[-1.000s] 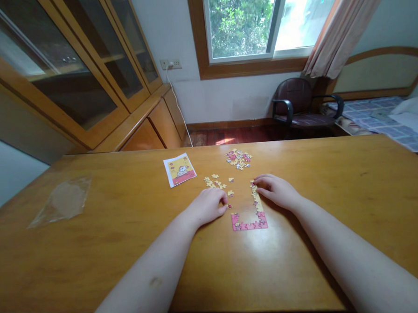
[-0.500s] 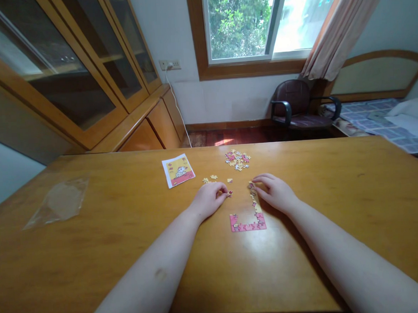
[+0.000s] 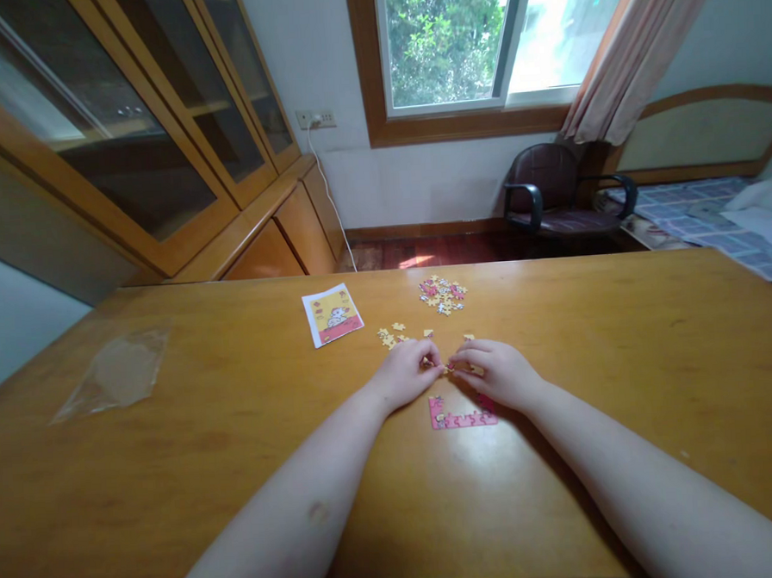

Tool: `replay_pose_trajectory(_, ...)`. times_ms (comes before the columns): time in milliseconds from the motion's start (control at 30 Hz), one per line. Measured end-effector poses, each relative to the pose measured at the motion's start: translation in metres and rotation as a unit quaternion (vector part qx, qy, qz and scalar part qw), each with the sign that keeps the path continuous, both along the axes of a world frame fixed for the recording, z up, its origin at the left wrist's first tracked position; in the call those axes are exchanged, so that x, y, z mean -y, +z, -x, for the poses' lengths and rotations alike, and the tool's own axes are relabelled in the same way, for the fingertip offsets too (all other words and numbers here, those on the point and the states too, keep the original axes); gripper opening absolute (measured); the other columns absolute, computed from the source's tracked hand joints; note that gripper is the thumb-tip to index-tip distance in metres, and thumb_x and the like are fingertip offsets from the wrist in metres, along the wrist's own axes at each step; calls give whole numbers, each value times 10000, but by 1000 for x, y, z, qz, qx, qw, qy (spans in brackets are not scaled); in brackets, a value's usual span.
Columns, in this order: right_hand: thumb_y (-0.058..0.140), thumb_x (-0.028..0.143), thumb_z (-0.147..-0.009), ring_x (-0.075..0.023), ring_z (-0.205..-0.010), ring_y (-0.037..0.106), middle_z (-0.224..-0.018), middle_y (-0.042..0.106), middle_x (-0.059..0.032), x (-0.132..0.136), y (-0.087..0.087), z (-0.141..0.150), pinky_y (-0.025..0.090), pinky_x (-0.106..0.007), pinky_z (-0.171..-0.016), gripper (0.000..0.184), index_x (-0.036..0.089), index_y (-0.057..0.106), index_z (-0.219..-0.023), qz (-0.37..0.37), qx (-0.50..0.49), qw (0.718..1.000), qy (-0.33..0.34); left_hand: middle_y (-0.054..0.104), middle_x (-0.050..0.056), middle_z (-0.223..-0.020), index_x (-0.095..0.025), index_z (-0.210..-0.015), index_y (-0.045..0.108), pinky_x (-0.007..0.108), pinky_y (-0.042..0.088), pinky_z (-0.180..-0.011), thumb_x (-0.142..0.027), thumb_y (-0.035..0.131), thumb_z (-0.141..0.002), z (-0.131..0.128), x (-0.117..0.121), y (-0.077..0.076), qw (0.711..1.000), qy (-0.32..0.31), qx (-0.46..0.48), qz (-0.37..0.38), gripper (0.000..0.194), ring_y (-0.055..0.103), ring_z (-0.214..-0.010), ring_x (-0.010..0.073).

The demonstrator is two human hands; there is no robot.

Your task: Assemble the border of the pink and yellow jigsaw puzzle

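My left hand (image 3: 407,374) is closed in a pinch, its fingertips on a small jigsaw puzzle piece (image 3: 448,368). From the other side, the closed fingertips of my right hand (image 3: 497,371) meet at the same spot, just above the table; the fingers partly hide what they grip. Nearer to me lies the joined pink edge (image 3: 464,420) of the puzzle. My right hand covers much of the yellow right side, whose top piece (image 3: 469,337) shows beyond it. A loose piece (image 3: 428,332) and several yellow pieces (image 3: 387,336) lie beyond my left hand.
A heap of mixed puzzle pieces (image 3: 442,294) sits toward the table's far edge. Left of it lies the picture card (image 3: 334,316). A clear plastic bag (image 3: 122,372) rests on the left of the wooden table (image 3: 235,366). An armchair (image 3: 546,190) stands beyond.
My left hand has moved right with the puzzle piece. My right hand has left the top of the yellow side and come left and nearer, so both hands' fingertips now meet.
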State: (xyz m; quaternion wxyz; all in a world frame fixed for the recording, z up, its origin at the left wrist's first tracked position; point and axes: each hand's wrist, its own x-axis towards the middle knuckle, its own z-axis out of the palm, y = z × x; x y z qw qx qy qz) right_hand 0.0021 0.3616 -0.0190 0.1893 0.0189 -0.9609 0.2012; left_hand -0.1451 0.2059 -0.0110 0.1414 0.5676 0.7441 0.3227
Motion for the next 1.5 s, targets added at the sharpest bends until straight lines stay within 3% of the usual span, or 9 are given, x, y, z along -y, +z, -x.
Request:
replay_pose_trajectory(300,586,304,-877,-153,-777,637,-888,685,-50,2,1,0,500,-255,-713,150,222,685,-954,6,5,1000,3,647,0,-814,-205,-841,608,285,430,-750,-273,630,-797,-1,0,2,1000,3,-12,-5,84,569,-769,155)
replay_pose_trajectory(400,583,308,-874,-159,-788,641,-897,687,-50,0,1,0,504,-266,-725,154,220,688,-945,20,11,999,-27,675,15,-918,-231,-922,645,336,407,-847,-314,637,-807,2,3,4,997,13,-76,-6,142,569,-891,190)
replay_pose_trajectory(533,595,320,-855,-176,-844,647,-926,687,-49,-4,3,0,508,-285,-754,156,228,694,-932,62,28,994,-87,696,11,-915,-254,-870,694,373,381,-878,-263,592,-832,8,4,2,991,20,-129,36,109,556,-917,205)
replay_pose_trajectory(700,591,313,-848,-181,-861,646,-937,686,-45,-8,3,0,506,-301,-783,155,236,690,-939,94,47,989,-105,696,38,-916,-237,-841,697,385,386,-884,-247,546,-848,15,5,-1,985,80,-137,63,151,558,-930,219)
replay_pose_trajectory(800,595,311,-846,-181,-861,643,-941,685,-47,-7,3,1,502,-301,-785,153,232,691,-935,98,52,988,-105,673,68,-1078,-227,-980,676,429,377,-936,-268,558,-839,16,5,-2,980,126,-145,57,188,535,-1025,252)
replay_pose_trajectory(933,607,318,-841,-181,-858,640,-938,682,-49,-6,2,3,497,-299,-779,156,231,699,-932,94,63,989,-99,482,69,-1409,-265,-1296,517,564,143,-1112,-390,586,-826,13,4,-5,981,81,-161,67,491,325,-1322,313)
replay_pose_trajectory(1067,623,319,-832,-178,-843,635,-915,678,-42,-6,1,3,490,-293,-759,154,230,703,-930,88,69,989,-101,512,57,-1389,-278,-1352,469,637,5,-1104,-394,527,-867,8,5,-4,984,16,-145,98,502,304,-1346,311)
replay_pose_trajectory(1267,630,322,-828,-178,-834,638,-913,682,-46,-7,2,0,494,-293,-754,151,231,703,-925,82,74,989,-99,635,34,-1234,-291,-1231,592,573,73,-1123,-327,562,-853,-3,10,2,989,-23,-135,63,381,461,-1164,259)
replay_pose_trajectory(1500,609,340,-848,-163,-747,633,-824,682,-25,-2,2,-1,491,-282,-700,156,242,701,-926,63,92,991,-76,652,35,-1154,-301,-1098,680,472,279,-1038,-223,496,-878,-2,10,8,990,4,-135,27,297,488,-1057,229)
